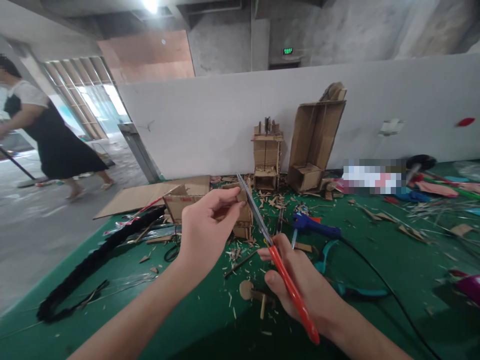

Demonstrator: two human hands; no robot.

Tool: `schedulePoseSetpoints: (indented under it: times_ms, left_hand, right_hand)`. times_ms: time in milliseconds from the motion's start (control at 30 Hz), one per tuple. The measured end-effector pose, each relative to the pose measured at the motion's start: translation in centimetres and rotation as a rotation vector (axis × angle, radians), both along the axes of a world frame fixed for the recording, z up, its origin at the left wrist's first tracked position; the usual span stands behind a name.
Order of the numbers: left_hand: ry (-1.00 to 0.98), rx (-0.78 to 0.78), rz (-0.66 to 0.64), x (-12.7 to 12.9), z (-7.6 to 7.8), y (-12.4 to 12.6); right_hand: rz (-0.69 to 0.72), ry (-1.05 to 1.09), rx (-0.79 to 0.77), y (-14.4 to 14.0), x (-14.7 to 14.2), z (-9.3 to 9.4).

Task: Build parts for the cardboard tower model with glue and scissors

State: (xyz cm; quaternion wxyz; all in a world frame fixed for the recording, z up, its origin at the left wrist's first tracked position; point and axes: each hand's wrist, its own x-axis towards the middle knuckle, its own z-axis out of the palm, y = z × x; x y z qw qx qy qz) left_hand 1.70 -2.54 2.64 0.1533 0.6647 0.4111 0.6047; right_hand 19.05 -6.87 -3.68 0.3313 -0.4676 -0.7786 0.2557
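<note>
My right hand point(292, 280) grips red-handled scissors point(275, 255), seen edge-on with the blades pointing up and away to the left. The blade tips reach just past the fingertips of my left hand point(206, 230). Thumb and fingers of that left hand are pinched on what looks like a small piece of cardboard point(243, 196), mostly hidden by the fingers and blades. Directly behind stands a cardboard box form point(243, 230), partly covered by the hand. Below, on the green tabletop point(210, 320), lies a small cardboard piece with a round disc point(246, 290).
Two upright cardboard structures point(267, 155) point(317, 145) stand against the white partition point(210, 120). Around them lie cardboard scraps, a blue glue gun point(317, 226) with a black cord, teal-handled pliers point(360, 290) and a fuzzy black strip point(101, 265). A person point(52, 125) walks at far left.
</note>
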Motion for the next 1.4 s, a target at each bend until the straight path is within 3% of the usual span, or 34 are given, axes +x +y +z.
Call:
schedulePoseSetpoints:
  times_ms: [467,1133,1400]
  left_hand:
    - [-0.008,0.024,-0.013,0.0,-0.1,0.0]
    - [0.006,0.011,-0.026,-0.1,-0.4,0.1]
    - [0.011,0.026,0.011,0.1,-0.3,-0.1]
  right_hand:
    - [-0.048,-0.037,0.079,-0.4,-0.3,0.6]
    - [-0.038,-0.062,-0.006,0.3,-0.3,-0.6]
    - [-0.107,-0.088,-0.048,-0.1,-1.1,0.1]
